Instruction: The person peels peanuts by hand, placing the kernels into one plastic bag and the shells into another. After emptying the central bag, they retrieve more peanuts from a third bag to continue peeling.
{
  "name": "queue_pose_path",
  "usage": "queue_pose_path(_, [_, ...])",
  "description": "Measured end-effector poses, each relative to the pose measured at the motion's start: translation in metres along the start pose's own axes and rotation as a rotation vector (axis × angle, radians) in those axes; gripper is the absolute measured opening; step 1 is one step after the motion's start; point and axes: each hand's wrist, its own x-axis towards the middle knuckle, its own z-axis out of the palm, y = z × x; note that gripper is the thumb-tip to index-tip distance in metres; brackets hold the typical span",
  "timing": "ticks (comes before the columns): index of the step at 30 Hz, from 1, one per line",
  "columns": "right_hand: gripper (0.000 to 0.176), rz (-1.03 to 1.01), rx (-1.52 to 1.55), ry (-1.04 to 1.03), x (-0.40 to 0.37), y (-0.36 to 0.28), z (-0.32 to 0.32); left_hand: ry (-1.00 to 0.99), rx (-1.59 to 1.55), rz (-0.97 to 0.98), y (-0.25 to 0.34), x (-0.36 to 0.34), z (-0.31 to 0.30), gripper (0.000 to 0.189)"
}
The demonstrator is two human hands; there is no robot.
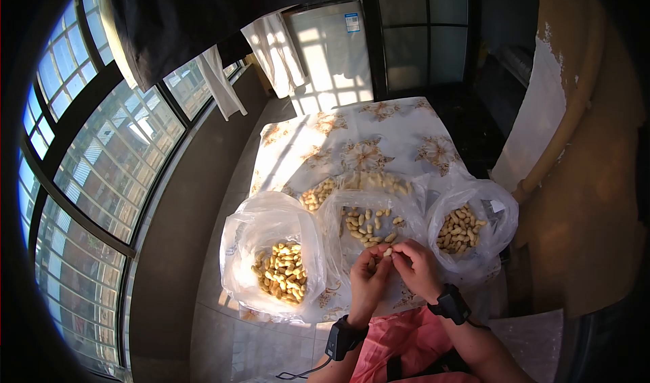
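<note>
A peanut [388, 252] is pinched between the fingertips of my left hand [369, 275] and my right hand [416, 266], just above the table's near edge. Both hands are closed, thumbs and forefingers meeting at the nut. Right beyond them lies an open plastic bag [333, 214] with several loose peanuts [365, 225] in it. On the left stands a larger clear bag [237, 248] holding a pile of peanuts [281, 273]. To the right, another bag [504, 224] contains more peanuts [462, 229].
A flowered tablecloth [379, 129] covers the table. Further peanuts [317, 195] lie behind the middle bag. Windows [122, 160] line the left side, with dark cloth [189, 24] hanging above. A white appliance [328, 51] stands at the back. Each wrist wears a black device [345, 339].
</note>
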Motion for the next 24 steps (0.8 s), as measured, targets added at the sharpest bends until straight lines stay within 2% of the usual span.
queue_pose_path(24, [0.011, 0.000, 0.009, 0.003, -0.0001, 0.0019, 0.0012, 0.018, 0.016, -0.009, 0.0020, -0.0005, 0.0007, 0.024])
